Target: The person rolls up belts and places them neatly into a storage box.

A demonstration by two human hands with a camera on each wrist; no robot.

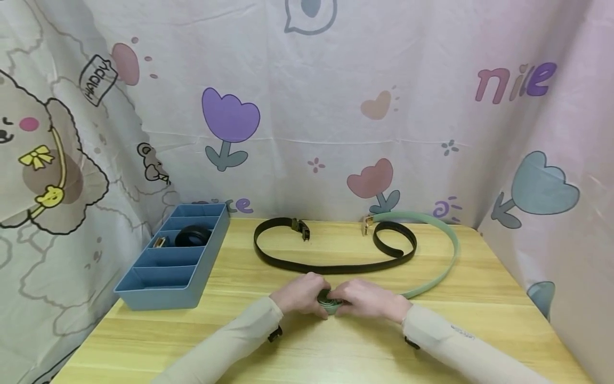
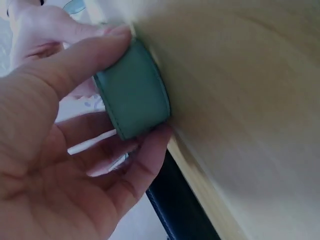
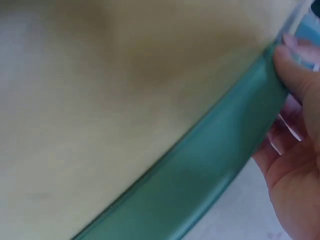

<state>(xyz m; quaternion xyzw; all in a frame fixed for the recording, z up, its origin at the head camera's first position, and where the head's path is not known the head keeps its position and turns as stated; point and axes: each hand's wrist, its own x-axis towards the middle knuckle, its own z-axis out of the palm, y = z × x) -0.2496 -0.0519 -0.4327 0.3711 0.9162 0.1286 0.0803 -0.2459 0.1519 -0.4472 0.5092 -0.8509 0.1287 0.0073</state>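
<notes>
A light green belt is rolled into a small coil at one end, near the middle of the table. Its long free part curves away to the right and back, ending at a gold buckle. My left hand holds the coil from the left; in the left wrist view the thumb and fingertips grip the edges of the green roll. From the other side, my right hand pinches the belt beside the coil. The right wrist view shows the green strap running out from that thumb and fingers.
Behind my hands lies a black belt, loosely uncurled, its buckle at the back. A blue divided box stands at the left; one compartment holds a coiled black belt and a gold buckle. A printed curtain surrounds the table.
</notes>
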